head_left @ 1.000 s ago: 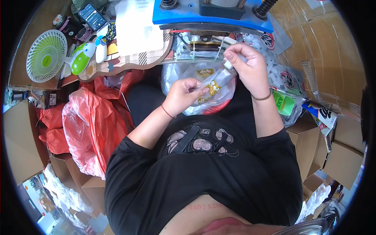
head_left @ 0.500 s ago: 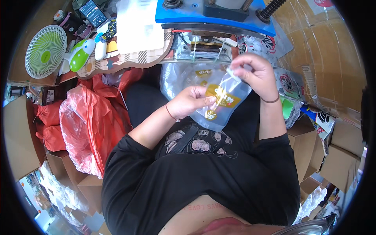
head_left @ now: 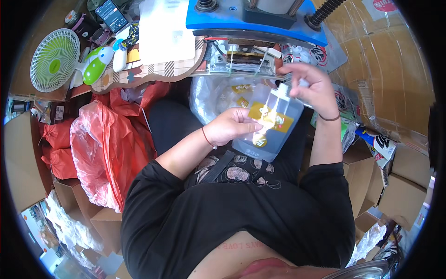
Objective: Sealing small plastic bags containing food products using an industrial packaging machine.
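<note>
My left hand (head_left: 230, 128) pinches a clear spout pouch (head_left: 272, 149) with a gold printed panel, thumb on its front. The pouch tilts over my lap, its white spout (head_left: 282, 89) pointing up and away from me. To the right of the spout, my right hand (head_left: 318, 93) is apart from it with fingers curled, slightly blurred. A small whitish piece (head_left: 304, 83), perhaps a cap, shows between its thumb and fingers. Beyond the pouch, a clear plastic bag (head_left: 203, 100) holds more gold-printed pouches.
A blue-plated press (head_left: 260, 28) stands ahead, with small white parts (head_left: 297, 53) beside it. At left are a green-and-white fan (head_left: 55, 60), a phone (head_left: 110, 16) and red plastic bags (head_left: 102, 153). Cardboard boxes (head_left: 402, 195) stand at right.
My right hand has left the spout and moved slightly right, uncovering it. The pouch has turned more face-on and shifted a little right, still in my left hand.
</note>
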Demonstrator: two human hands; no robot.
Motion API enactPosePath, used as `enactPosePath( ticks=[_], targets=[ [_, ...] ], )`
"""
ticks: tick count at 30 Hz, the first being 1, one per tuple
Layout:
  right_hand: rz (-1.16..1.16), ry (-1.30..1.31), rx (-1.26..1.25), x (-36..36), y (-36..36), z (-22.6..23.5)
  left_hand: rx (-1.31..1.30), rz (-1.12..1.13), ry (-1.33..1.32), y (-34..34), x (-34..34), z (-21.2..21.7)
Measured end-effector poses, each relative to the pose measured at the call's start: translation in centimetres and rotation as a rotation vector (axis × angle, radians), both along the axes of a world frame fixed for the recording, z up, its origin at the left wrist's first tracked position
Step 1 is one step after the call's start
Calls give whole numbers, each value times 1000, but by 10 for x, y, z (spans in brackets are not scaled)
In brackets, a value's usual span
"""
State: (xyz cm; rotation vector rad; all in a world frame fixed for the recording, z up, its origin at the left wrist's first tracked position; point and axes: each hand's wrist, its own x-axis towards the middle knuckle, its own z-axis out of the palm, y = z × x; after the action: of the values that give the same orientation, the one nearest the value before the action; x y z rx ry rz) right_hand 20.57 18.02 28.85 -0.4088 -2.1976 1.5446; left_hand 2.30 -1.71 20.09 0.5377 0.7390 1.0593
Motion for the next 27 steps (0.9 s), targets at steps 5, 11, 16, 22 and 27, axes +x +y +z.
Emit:
enactPosePath(
  ticks=[5,11,16,22,27],
  targets=[
    [-284,109,-321,25,12,-30,-59,172,83,21,-29,-14],
    [-166,-62,-427,22,-6,-46,-99,274,70,58,-60,-12],
    [-266,-16,-205,13,-30,-52,-33,510,377,56,-63,-16],
    [-394,-206,422,20,-27,-38,525,1194,1877,48,-165,-11],
    [-528,-56,271,14,-30,-31,521,306,2403,6,-165,-17]
  ],
)
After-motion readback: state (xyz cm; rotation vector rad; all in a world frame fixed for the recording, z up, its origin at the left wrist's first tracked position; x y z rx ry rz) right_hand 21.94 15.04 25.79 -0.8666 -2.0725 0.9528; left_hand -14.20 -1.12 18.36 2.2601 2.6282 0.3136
